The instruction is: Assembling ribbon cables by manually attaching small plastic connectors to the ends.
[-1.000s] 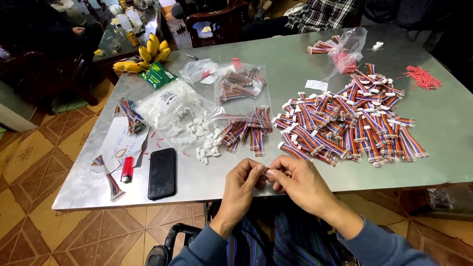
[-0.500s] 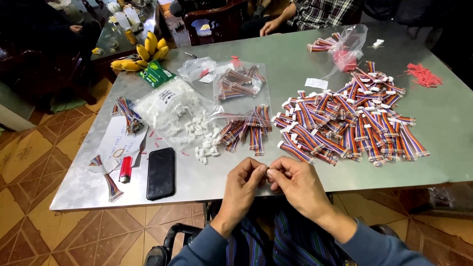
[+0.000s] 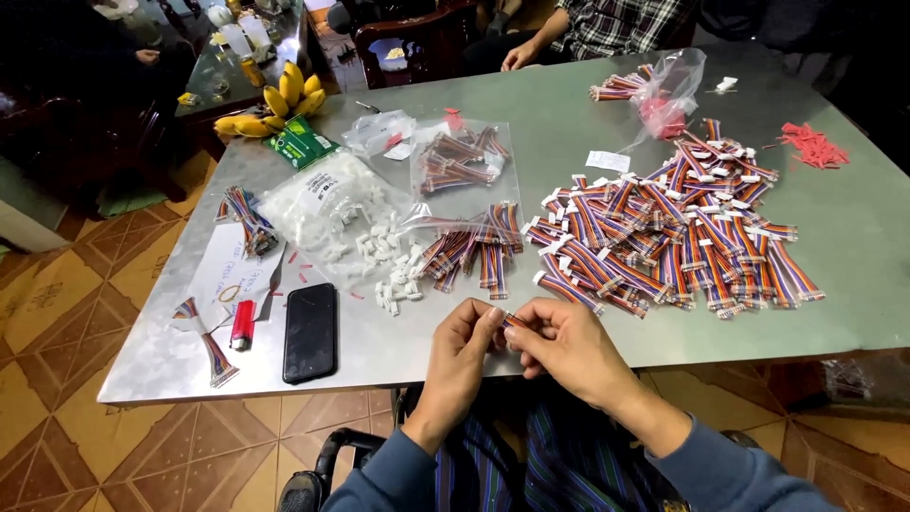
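Note:
My left hand (image 3: 462, 353) and my right hand (image 3: 567, 343) meet at the table's near edge, fingertips pinched together on one short multicoloured ribbon cable (image 3: 513, 322). Only its striped end shows between the fingers. Just beyond the hands lies a small heap of white plastic connectors (image 3: 391, 275) spilling from a clear bag (image 3: 327, 210). Beside them sits a loose bunch of bare ribbon cables (image 3: 477, 254). To the right spreads a large pile of ribbon cables with white connectors fitted (image 3: 671, 233).
A black phone (image 3: 311, 332), a red lighter (image 3: 242, 325) and a paper sheet (image 3: 227, 275) lie left on the grey metal table (image 3: 853, 256). Bagged cables (image 3: 462, 158), bananas (image 3: 275, 106) and red scraps (image 3: 812, 144) sit farther back. Another person's hand (image 3: 519, 57) rests at the far edge.
My hands have stayed together at the table's edge, with the fingers shifting slightly on the cable. The other person's hand came into view at the far side.

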